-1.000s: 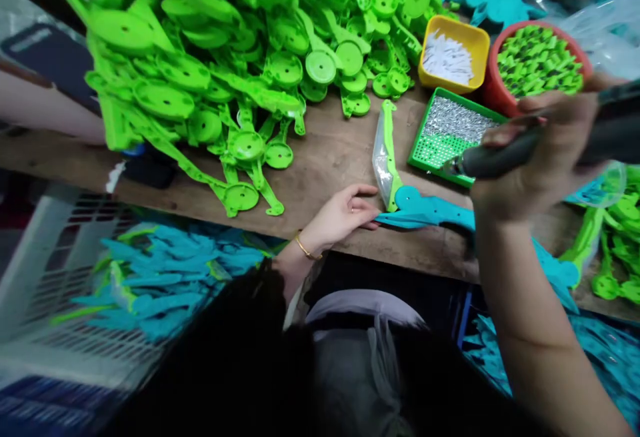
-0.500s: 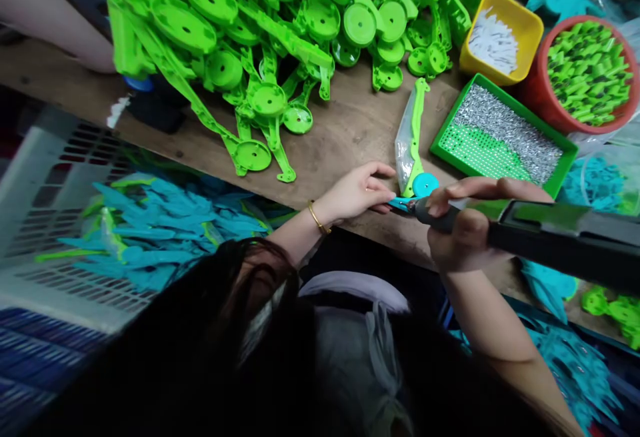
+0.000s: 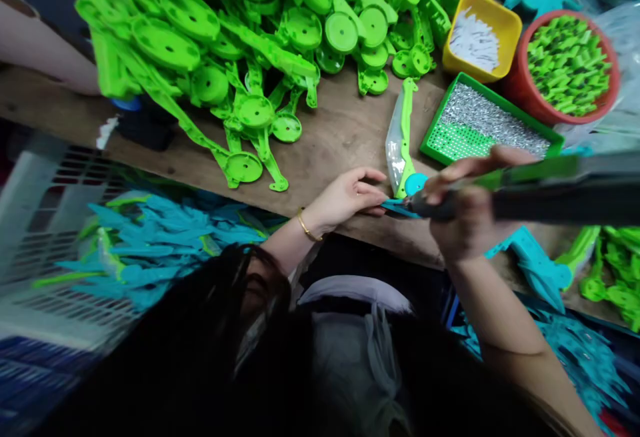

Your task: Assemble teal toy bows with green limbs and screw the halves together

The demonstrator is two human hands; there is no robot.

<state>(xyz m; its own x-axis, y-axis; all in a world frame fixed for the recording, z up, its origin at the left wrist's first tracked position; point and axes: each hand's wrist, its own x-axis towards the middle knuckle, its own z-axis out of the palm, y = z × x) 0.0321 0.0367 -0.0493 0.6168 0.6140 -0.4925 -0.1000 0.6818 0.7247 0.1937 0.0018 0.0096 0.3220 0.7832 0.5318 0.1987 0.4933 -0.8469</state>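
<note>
My right hand (image 3: 465, 214) is wrapped round a black and green electric screwdriver (image 3: 555, 187), held nearly level with its tip pointing left. The tip meets a narrow blue plastic part (image 3: 395, 205) at the bench's front edge. My left hand (image 3: 345, 198), with a gold bangle at the wrist, pinches the left end of that part. Just beyond it lies a green plastic arm (image 3: 407, 130) with a clear curved blade along its left side. A turquoise disc (image 3: 415, 184) sits at the arm's near end, partly behind the screwdriver and right hand.
Green plastic housings (image 3: 250, 112) are heaped at the back. On the right stand a green tray of screws (image 3: 430, 147), a yellow tub (image 3: 510, 34) of white pieces and a red bucket (image 3: 530, 87) of small green parts. A crate (image 3: 35, 237) of blue parts stands left. Someone's arm (image 3: 50, 50) rests far left.
The view has shifted slightly, so the bench items appear further left. The screwdriver's rear end has swung up to a more level angle, uncovering blue and green parts below it. Both hands keep their hold.
</note>
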